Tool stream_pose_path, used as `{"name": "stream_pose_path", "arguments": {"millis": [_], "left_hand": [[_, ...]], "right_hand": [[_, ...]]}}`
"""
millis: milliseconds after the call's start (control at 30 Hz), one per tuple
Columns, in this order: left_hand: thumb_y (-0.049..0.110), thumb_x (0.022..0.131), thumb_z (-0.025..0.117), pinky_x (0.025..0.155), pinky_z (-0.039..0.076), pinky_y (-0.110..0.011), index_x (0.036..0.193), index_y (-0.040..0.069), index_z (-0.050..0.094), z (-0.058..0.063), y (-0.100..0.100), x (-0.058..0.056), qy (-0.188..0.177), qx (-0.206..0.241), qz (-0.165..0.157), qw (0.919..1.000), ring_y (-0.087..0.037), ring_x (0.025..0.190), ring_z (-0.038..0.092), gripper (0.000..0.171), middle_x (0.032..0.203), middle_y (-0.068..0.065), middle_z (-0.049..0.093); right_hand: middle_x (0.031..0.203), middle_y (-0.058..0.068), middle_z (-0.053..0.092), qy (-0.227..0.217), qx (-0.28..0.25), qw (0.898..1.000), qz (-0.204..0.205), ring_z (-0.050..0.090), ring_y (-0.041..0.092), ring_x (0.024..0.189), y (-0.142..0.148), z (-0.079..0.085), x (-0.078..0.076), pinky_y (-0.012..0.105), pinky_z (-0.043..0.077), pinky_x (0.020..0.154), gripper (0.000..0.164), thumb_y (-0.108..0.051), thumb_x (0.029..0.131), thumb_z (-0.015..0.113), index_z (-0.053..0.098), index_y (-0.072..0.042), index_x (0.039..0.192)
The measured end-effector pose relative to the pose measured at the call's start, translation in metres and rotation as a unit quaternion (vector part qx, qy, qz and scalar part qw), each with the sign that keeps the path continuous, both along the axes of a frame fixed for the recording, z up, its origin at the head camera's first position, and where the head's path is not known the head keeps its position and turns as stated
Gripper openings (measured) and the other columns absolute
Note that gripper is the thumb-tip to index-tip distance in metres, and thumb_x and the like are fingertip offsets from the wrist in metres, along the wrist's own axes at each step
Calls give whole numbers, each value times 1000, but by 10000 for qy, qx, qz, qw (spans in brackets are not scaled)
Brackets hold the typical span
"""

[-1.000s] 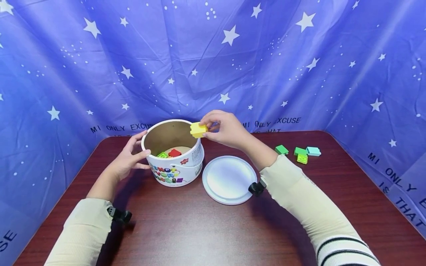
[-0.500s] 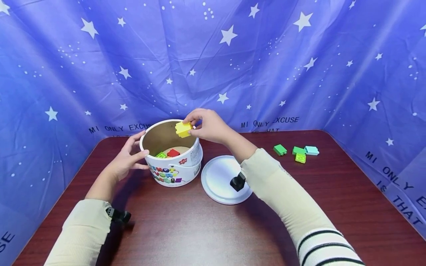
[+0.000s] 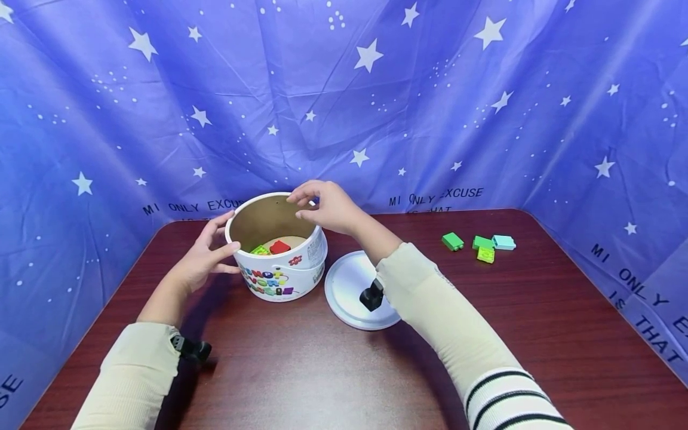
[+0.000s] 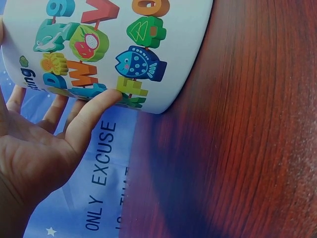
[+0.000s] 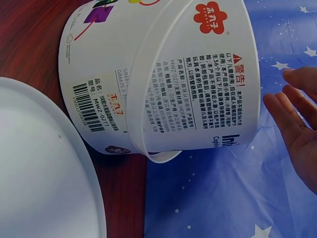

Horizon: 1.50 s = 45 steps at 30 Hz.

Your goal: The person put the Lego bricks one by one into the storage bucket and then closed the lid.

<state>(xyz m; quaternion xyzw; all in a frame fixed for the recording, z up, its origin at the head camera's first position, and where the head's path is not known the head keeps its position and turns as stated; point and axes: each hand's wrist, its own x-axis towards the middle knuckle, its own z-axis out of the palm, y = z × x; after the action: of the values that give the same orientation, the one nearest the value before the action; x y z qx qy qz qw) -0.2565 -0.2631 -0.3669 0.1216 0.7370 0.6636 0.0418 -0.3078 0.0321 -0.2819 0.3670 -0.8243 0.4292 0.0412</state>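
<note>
1. Left hand (image 3: 201, 260): grip spread, thumb and fingers against the bucket's outer left side. Risk: uneven pressure could slide or tip the bucket.
2. Bucket (image 3: 290, 280): white, printed, open-topped, standing on the table (image 3: 301, 370). Risk: a bump at the rim could shift it.
3. Inner lime block (image 3: 260, 250) and red block (image 3: 280, 247): at the bucket's bottom. Risk: spillage, should it tip.
4. Right hand (image 3: 326, 206): grip loosely parted, visibly holding nothing, fingertips over the opening. Risk: snagging the rim or handle (image 5: 133, 94) if drawn back low.
5. Lid (image 3: 344, 289): flat, just beside the bucket, partly hidden by the right wrist camera (image 3: 372, 295) and sleeve (image 3: 424, 298). Risk: a brush displacing it.
6. Lone green block (image 3: 452, 242); then second green block (image 3: 482, 242), outer lime block (image 3: 485, 255) and turquoise block (image 3: 504, 242), clustered on the table. Risk: crowding; lifting one could scatter its neighbours.
</note>
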Motion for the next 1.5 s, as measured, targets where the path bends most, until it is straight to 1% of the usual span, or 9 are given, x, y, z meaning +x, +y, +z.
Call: {"name": "stream_pose_path", "arguments": {"millis": [133, 300, 400, 533, 700, 967, 1233, 1367, 1500], "left_hand": [[14, 96, 58, 71, 58, -55, 154, 25, 20, 0, 0, 0, -9, 9, -3, 10000, -35, 120, 42, 71, 148, -22, 22], [15, 95, 59, 71, 58, -56, 154, 26, 20, 1, 0, 0, -9, -8, 1, 10000, -37, 121, 41, 71, 148, -22, 21], [14, 96, 58, 71, 58, -56, 154, 26, 20, 0, 0, 0, -12, 14, -14, 10000, -39, 122, 39, 71, 148, -22, 21], [14, 96, 58, 71, 58, -56, 155, 26, 20, 0, 0, 0, -13, 11, -15, 10000, -40, 123, 38, 71, 149, -22, 21], [14, 96, 58, 71, 58, -55, 155, 26, 20, 0, 0, 0, -17, -19, -4, 10000, -38, 121, 41, 71, 149, -22, 21], [15, 96, 58, 72, 58, -56, 155, 26, 19, 0, 0, 0, 1, -74, -17, 10000, -31, 118, 45, 72, 149, -23, 22], [14, 95, 58, 72, 57, -57, 155, 26, 20, 0, -1, 0, -4, -47, -24, 10000, -29, 115, 49, 71, 148, -23, 22], [14, 96, 58, 73, 57, -58, 154, 26, 20, 0, 0, 0, -37, -25, -16, 10000, -29, 117, 47, 71, 149, -23, 22], [13, 95, 58, 73, 57, -57, 154, 26, 21, 0, 0, 0, -47, -11, 19, 10000, -28, 117, 47, 71, 148, -23, 23]], "right_hand": [[108, 9, 67, 2, -86, 10000, -39, 61, 19, 97, 4, -2, 1, 23, 54, 84, 27, -2, 83, 74, 71, -1, 110], [108, 5, 66, -6, -278, 9994, -225, 62, 19, 97, 12, -4, 5, 23, 55, 83, 25, -4, 83, 74, 72, -4, 107], [108, 5, 65, 55, -406, 9988, -278, 62, 20, 97, 18, -5, 9, 24, 55, 83, 24, -4, 82, 75, 72, -4, 106], [106, 6, 65, 224, -572, 9978, -243, 61, 22, 95, 25, -6, 15, 27, 57, 82, 24, -4, 82, 76, 72, -3, 105], [106, 5, 64, 412, -739, 9963, -141, 61, 25, 94, 34, -10, 20, 31, 58, 80, 25, -3, 80, 78, 72, -2, 105], [106, 5, 65, 752, -1041, 9917, 38, 60, 18, 92, 52, -13, 27, 28, 58, 79, 28, -1, 78, 79, 72, -2, 105], [109, 9, 65, 838, -1319, 9877, -7, 60, 24, 93, 74, -21, 35, 37, 58, 77, 28, 0, 78, 80, 73, -3, 105], [111, 15, 65, 807, -1387, 9870, -88, 60, 29, 94, 83, -23, 43, 43, 57, 80, 29, 5, 77, 79, 72, 2, 105], [110, 22, 64, 864, -1359, 9868, -174, 59, 35, 93, 89, -12, 63, 48, 56, 81, 28, 12, 76, 76, 69, 9, 102]]}}
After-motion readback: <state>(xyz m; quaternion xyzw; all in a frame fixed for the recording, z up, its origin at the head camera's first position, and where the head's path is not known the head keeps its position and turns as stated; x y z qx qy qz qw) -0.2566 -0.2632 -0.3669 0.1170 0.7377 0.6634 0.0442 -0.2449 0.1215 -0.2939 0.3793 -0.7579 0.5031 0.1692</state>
